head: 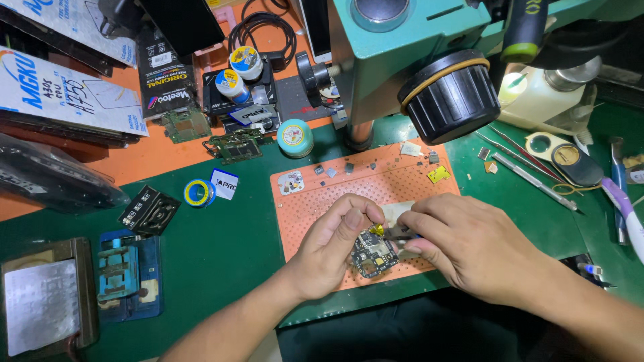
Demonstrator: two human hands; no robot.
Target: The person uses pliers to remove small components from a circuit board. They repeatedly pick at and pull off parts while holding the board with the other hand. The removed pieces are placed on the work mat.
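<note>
Head view, looking down. Left hand (332,245) curled around a small circuit board (373,255), thumb and fingers pinching its left edge, holding it just above the near edge of the orange perforated mat (315,201). Right hand (469,245) closed in a pinch on dark tweezers (400,233), tips at a scrap of yellow tape (377,230) on the board's far edge. Both hands close together, almost touching over the board.

Far and above, a teal microscope body (396,47) with a black knob (451,97) hanging over the mat. Scattered on the mat's far strip: tiny chips and a yellow tape piece (439,174). Left of the mat, a blue-and-yellow tape roll (198,193) on the green worktop (221,255), a black camera-frame part (149,211) beside it. Far left near corner: a blue clamp fixture (127,275) and a metal plate block (43,305). To the right, spare tweezers (530,177) lying well apart from the hands, a white bottle (537,97) beyond, a purple-handled tool (624,208) at the edge. Far left, solder wire spools (238,74) and bare boards (235,146) on the orange surface.
</note>
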